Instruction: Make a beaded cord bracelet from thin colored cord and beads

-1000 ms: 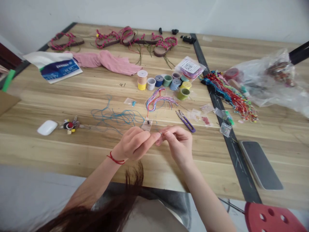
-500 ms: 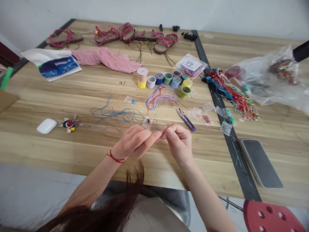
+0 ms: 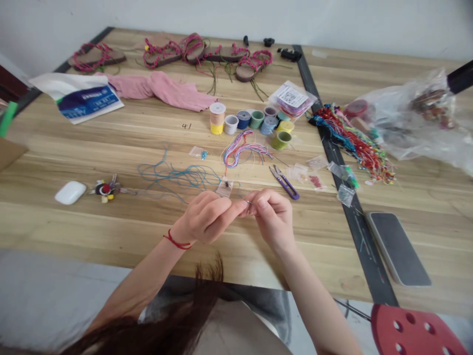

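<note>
My left hand (image 3: 209, 217), with a red cord bracelet (image 3: 178, 241) on the wrist, is closed, its fingertips pinched beside those of my right hand (image 3: 274, 212). My right thumb and forefinger are pressed together too. A tiny, thin dark bit shows between the fingertips, too small to name. Just beyond my left hand lies a small clear bag (image 3: 225, 186) with dark bits inside. Loose blue thread (image 3: 181, 175) spreads over the table left of it. A bundle of pink, white and blue cords (image 3: 236, 150) lies farther back. Purple thread snips (image 3: 284, 182) rest beyond my right hand.
Several thread spools (image 3: 256, 119) stand mid-table. Corded sandals (image 3: 166, 54) and a pink cloth (image 3: 173, 91) lie behind. Rightward are small bead bags (image 3: 316, 181), a heap of colourful braided cords (image 3: 358, 143) and a phone (image 3: 399, 249). At left sit keys (image 3: 106, 189) and a white case (image 3: 70, 193).
My right thumb and fingertips have shifted slightly, and a bit more of the thin dark piece shows between the hands. The hands otherwise hold their place; the view has moved very slightly.
</note>
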A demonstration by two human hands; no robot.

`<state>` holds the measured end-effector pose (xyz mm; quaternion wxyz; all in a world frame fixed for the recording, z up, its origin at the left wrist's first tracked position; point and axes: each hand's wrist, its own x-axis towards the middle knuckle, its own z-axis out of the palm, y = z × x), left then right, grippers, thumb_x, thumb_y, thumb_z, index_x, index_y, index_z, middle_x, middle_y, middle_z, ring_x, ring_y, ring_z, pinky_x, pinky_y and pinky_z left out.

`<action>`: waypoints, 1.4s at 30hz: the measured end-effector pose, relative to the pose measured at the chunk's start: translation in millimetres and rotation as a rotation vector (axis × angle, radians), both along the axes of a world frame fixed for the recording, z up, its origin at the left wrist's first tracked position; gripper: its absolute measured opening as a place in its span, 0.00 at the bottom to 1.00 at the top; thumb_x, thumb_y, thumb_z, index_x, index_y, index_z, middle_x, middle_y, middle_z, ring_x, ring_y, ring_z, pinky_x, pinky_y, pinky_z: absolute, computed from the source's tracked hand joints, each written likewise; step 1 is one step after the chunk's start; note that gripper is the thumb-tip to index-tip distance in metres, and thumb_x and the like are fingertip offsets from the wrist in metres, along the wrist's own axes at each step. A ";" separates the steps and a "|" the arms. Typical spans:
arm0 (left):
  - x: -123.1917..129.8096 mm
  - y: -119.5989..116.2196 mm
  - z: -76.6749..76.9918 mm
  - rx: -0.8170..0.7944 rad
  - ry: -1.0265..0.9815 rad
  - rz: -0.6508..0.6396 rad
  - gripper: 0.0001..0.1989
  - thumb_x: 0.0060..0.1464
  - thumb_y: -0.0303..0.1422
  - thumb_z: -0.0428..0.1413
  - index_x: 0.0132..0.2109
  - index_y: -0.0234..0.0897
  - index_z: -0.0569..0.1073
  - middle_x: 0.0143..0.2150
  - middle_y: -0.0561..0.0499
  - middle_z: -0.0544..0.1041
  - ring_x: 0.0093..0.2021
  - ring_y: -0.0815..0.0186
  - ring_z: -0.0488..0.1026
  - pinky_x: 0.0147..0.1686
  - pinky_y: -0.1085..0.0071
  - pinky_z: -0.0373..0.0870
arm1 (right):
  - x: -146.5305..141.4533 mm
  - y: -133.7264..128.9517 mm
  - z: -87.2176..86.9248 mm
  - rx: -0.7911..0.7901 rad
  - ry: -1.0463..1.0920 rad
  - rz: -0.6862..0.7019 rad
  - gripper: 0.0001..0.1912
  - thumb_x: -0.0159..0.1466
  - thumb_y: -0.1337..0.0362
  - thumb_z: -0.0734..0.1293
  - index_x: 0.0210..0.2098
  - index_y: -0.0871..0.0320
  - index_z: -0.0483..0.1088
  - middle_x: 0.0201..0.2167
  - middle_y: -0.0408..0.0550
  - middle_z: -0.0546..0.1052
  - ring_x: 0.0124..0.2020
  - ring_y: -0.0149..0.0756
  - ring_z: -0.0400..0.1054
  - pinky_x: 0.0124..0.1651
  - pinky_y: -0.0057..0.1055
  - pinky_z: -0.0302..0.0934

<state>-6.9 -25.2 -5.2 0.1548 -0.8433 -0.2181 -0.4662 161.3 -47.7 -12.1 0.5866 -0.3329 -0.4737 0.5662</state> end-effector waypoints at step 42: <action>-2.1 4.6 -7.1 0.027 -0.044 0.066 0.11 0.60 0.26 0.53 0.49 0.32 0.71 0.36 0.50 0.69 0.34 0.70 0.68 0.35 0.72 0.70 | 0.7 5.1 4.7 -0.054 -0.087 -0.146 0.06 0.58 0.62 0.72 0.36 0.53 0.79 0.25 0.43 0.81 0.24 0.35 0.76 0.32 0.35 0.75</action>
